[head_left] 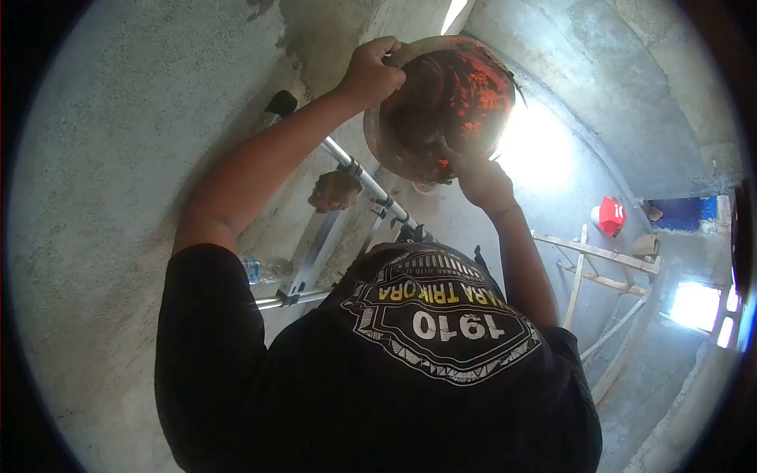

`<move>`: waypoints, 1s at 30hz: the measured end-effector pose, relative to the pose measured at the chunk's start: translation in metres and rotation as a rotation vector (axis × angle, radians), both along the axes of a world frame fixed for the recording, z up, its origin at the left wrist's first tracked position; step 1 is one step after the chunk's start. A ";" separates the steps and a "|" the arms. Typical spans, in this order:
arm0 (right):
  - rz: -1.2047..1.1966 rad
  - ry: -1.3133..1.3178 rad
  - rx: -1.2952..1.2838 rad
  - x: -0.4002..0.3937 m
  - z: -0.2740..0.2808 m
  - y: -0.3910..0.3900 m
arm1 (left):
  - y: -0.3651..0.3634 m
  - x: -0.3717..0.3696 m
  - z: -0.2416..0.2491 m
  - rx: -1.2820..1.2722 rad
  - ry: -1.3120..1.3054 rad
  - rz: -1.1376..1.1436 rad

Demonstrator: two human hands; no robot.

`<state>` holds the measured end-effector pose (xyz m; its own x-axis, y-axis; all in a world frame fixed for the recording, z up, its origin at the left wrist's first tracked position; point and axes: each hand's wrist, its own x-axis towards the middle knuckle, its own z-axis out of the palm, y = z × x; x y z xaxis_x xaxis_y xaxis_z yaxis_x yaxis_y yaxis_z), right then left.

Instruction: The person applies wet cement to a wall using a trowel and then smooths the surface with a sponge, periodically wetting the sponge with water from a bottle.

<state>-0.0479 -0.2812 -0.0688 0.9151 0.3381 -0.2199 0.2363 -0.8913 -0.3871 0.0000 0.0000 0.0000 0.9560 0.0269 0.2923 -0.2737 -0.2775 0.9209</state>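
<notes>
I hold a round bucket (430, 98) with its open mouth turned toward me. Its inside is dark and stained, with red-orange patches on one side. My left hand (374, 72) is closed round the rim at the upper left. At the lower edge, my right hand (482, 181) grips the rim, some of its fingers hidden or blurred against the dark inside. The bucket's outer bottom is out of sight.
Below my left arm is a metal ladder (314, 236), with a rough brown lump (335, 191) and a clear plastic bottle (268, 270) by it. A bare cement wall (118, 197) rises at left. Wooden framing (603, 252) and a red-and-white object (609, 216) are at right.
</notes>
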 end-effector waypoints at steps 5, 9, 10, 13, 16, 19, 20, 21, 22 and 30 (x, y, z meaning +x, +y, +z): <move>-0.066 -0.107 0.036 0.011 0.001 -0.008 | 0.001 0.001 0.002 -0.049 0.002 -0.017; -0.057 -0.209 0.217 0.005 -0.003 -0.012 | -0.006 -0.007 0.001 -0.038 -0.016 -0.036; -0.071 -0.208 0.174 0.007 -0.004 -0.005 | -0.006 -0.007 0.000 -0.034 -0.004 -0.047; -0.051 -0.255 0.123 0.010 -0.008 -0.001 | -0.006 -0.005 0.008 -0.088 -0.010 -0.054; -0.072 -0.124 0.029 0.002 -0.004 -0.009 | -0.003 -0.003 0.000 -0.111 0.007 -0.008; -0.061 -0.062 -0.081 -0.006 0.005 -0.015 | -0.002 -0.001 -0.007 -0.161 0.044 0.000; -0.060 -0.055 -0.104 -0.007 0.008 -0.018 | -0.002 0.000 -0.007 -0.114 0.031 0.009; -0.059 -0.055 -0.138 -0.008 0.011 -0.021 | -0.003 -0.001 -0.004 -0.068 0.018 0.016; -0.064 -0.056 -0.154 -0.008 0.013 -0.023 | -0.005 -0.003 -0.001 -0.065 0.016 0.006; -0.013 -0.230 0.169 -0.013 0.027 0.005 | -0.014 -0.018 0.018 -0.034 0.055 -0.085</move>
<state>-0.0607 -0.2763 -0.0421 0.9391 0.3397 0.0526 0.3237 -0.8225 -0.4676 -0.0176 -0.0137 0.0180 0.9697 -0.0462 0.2400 -0.2442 -0.2237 0.9436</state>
